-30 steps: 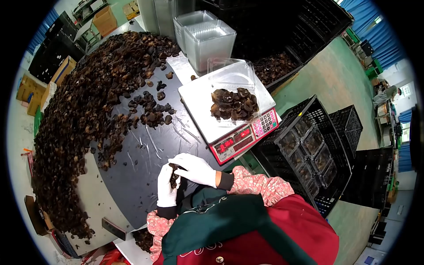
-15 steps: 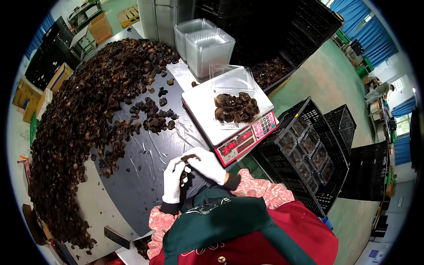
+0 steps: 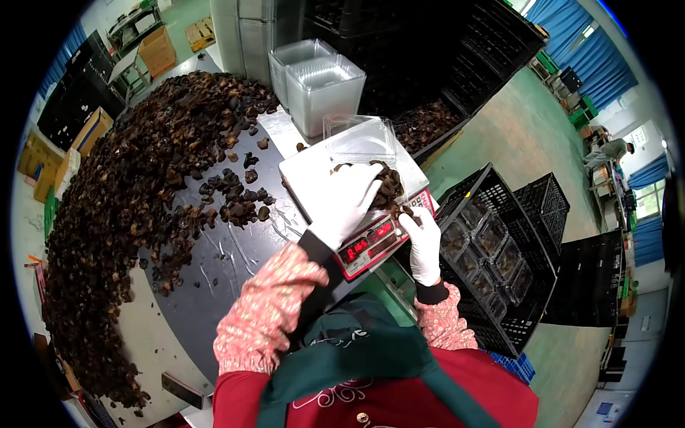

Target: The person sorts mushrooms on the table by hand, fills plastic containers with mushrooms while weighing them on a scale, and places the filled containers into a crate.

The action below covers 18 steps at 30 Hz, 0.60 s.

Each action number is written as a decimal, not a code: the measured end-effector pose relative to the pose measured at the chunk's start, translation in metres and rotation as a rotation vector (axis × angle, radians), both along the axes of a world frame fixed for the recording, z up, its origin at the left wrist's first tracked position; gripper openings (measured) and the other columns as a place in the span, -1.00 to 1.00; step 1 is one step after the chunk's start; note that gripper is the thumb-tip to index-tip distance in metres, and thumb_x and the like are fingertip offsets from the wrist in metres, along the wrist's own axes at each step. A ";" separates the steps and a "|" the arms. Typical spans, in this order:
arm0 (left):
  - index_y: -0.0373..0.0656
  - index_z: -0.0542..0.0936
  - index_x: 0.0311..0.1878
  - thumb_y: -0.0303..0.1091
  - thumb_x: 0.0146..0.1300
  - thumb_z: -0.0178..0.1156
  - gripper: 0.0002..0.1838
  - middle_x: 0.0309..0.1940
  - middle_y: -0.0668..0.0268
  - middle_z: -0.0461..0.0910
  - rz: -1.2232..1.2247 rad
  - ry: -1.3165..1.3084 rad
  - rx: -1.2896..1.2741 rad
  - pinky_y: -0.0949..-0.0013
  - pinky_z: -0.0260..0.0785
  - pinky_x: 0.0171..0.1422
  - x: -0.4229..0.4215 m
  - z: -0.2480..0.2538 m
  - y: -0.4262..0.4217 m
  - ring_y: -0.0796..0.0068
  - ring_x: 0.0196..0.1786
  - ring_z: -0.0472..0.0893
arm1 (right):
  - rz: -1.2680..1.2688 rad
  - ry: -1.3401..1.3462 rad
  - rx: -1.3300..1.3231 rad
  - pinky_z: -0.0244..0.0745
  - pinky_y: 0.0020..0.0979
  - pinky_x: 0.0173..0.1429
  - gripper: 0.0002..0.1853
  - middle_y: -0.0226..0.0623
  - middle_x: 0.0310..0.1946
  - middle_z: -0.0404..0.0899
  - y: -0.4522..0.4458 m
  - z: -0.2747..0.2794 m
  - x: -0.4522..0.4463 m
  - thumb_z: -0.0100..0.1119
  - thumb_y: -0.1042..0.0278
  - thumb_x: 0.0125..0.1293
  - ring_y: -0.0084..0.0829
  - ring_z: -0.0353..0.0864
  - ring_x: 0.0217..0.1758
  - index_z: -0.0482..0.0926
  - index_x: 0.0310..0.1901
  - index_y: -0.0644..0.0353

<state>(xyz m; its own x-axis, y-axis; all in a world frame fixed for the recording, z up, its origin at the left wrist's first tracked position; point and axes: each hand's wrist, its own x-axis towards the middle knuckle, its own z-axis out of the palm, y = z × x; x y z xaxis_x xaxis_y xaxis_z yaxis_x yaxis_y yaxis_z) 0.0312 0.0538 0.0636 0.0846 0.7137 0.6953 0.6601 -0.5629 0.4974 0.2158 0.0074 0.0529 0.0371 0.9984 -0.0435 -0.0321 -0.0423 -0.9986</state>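
Pink flowered sleeves [image 3: 267,307] ended in white gloves, which I watched from afar through the head camera. Half a second earlier, both gloved hands were together above the table's near edge; now they had parted and reached the scale [image 3: 300,178]. The right hand [image 3: 424,239] had its fingers pinched around some dark curled pieces [image 3: 404,212] at the scale's near right corner. The left hand [image 3: 349,200] lay palm down across the middle of the scale; I could not tell whether it gripped anything. Beside its fingers, more dark pieces sat in a clear container [image 3: 360,139] whose lid stood open toward the scale's far corner. I judged that the handling had passed from the table [image 3: 189,307] to the container. Red digits glowed along the scale's near edge.

To the right, a black crate [image 3: 529,235] held filled clear boxes [image 3: 491,235]. A great dark heap [image 3: 135,200] covered the table's left and far edges, and nested empty containers [image 3: 325,93] stood just beyond the scale.
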 end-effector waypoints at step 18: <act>-0.30 0.59 0.05 -0.42 0.45 0.11 -0.79 -0.27 0.26 0.65 0.433 -1.233 -0.696 0.53 0.46 -0.28 -0.077 -0.042 -0.221 0.59 -0.42 0.59 | 0.857 -0.429 0.345 0.52 -0.31 0.01 -0.62 -0.23 -0.15 0.60 -0.055 -0.033 -0.126 0.20 0.27 0.32 -0.24 0.61 -0.14 0.53 0.15 0.14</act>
<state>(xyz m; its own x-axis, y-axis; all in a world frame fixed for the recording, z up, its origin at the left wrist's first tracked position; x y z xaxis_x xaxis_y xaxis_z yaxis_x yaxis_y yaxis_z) -0.0460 -0.1674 0.0214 -0.5928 0.7405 -0.3166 -0.3196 0.1446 0.9365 0.0899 -0.0476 0.0196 -0.7514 0.6522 0.1003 0.2376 0.4093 -0.8809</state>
